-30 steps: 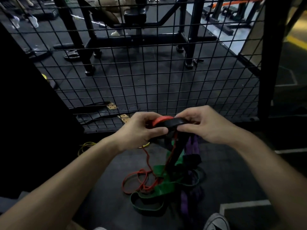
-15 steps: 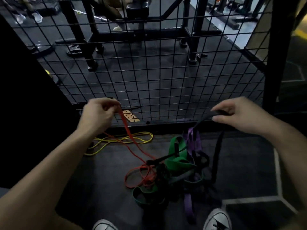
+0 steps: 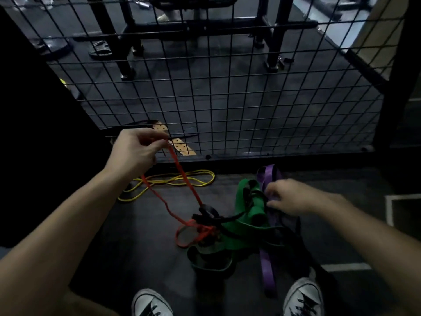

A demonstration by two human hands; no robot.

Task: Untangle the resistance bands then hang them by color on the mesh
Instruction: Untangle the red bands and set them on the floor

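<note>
My left hand pinches the thin red band and holds it up near the foot of the black wire mesh. The red band runs down into a tangled heap on the dark floor, knotted with a black band, a wide green band and a purple band. My right hand is low over the heap with loosely curled fingers at the green and purple bands; what it grips is unclear. A yellow band lies loose on the floor by the mesh.
My two white-toed sneakers stand at the bottom edge, close to the heap. A black post frames the mesh on the right and a dark wall closes the left. Gym machine frames and straps lie behind the mesh.
My right hand has let go of the black band it held up and dropped down to the heap. My left hand still holds the red band at about the same height.
</note>
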